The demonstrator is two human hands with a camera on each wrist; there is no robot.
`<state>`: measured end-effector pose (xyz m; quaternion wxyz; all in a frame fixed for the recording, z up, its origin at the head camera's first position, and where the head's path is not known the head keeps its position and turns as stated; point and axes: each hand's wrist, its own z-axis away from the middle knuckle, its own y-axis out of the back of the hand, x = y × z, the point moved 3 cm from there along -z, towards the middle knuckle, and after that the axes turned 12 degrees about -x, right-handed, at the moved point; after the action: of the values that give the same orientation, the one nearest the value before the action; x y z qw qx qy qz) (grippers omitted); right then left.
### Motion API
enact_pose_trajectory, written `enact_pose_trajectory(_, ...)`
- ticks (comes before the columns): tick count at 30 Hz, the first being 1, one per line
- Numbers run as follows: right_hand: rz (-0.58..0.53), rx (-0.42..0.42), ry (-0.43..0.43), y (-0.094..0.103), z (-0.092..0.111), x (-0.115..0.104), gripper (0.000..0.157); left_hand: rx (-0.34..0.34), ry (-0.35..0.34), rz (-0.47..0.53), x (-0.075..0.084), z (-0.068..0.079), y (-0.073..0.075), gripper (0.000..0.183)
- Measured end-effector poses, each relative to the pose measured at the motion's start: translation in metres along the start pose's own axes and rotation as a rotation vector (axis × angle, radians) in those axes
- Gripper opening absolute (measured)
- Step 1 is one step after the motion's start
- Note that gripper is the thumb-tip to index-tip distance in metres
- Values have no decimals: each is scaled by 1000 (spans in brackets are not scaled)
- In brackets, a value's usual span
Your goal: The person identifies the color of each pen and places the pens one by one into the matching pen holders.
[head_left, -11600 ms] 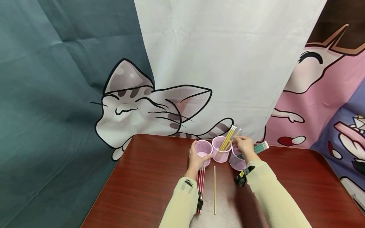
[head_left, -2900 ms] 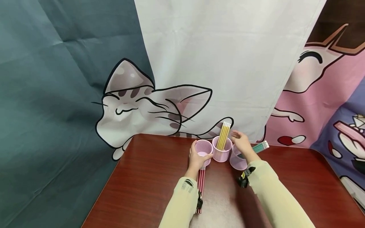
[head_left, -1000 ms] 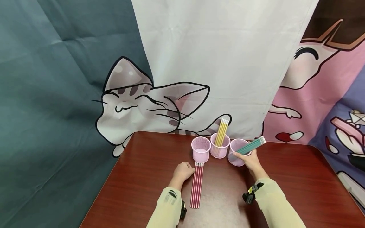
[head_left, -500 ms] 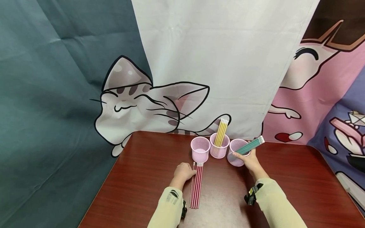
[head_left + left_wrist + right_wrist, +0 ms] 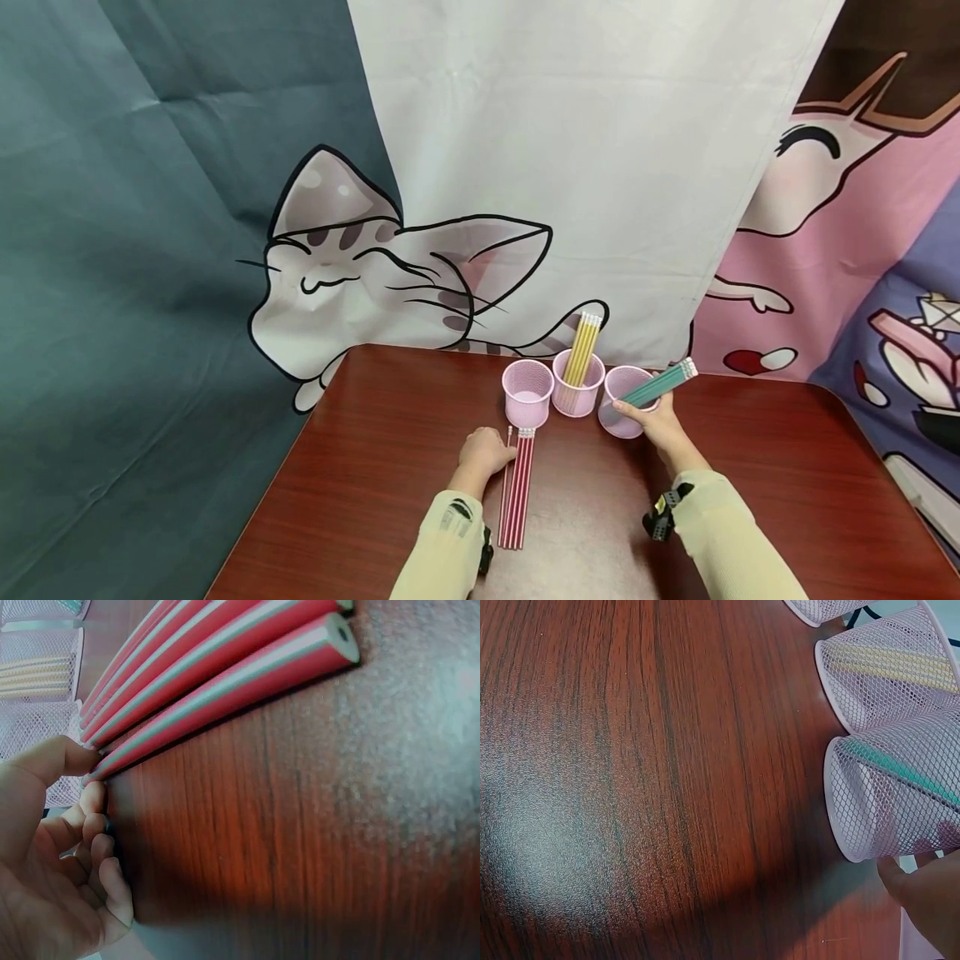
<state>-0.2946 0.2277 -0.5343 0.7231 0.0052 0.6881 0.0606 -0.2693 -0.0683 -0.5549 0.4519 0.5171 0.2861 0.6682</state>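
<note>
My left hand is at the left side of a row of red pencils lying on the table. Its thumb and index finger pinch the outermost red pencil near the eraser end, as the left wrist view shows. A narrow gap parts this pencil from the others there. My right hand grips the rightmost pink mesh cup by its right side. Teal pencils lean out of that cup to the right, over the hand. Part of the right hand's fingers is hidden behind the cup.
The left pink mesh cup stands just beyond the red pencils' eraser ends. Beside it the middle pink mesh cup holds several yellow pencils. A printed cloth hangs behind the reddish-brown table.
The yellow pencils from the table and right hand now stand in the middle cup. My left hand moved from the left cup to the red pencils, separating one; my right hand now holds the right cup.
</note>
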Motion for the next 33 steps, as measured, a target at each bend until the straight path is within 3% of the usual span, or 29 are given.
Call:
enact_pose_trajectory(8, 30, 7, 96, 6, -10, 23, 107, 37, 17, 11, 0, 1, 1, 31)
enact_pose_trajectory(14, 35, 12, 79, 9, -15, 28, 108, 29, -2, 63, -4, -2, 0, 30)
enact_pose_trajectory(19, 23, 11, 76, 9, -12, 25, 109, 16, -44, 187, -8, -1, 1, 30)
enact_pose_trajectory(23, 17, 21, 49, 4, -4, 10, 105, -1, -74, 264, -12, 0, 1, 32)
enact_pose_trajectory(27, 13, 17, 9, 3, -1, 1, 103, -3, -90, 300, -15, 1, 2, 25)
enact_pose_trajectory(33, 45, 1, 15, 4, -1, 4, 105, 39, -90, 359, -19, 1, 3, 17)
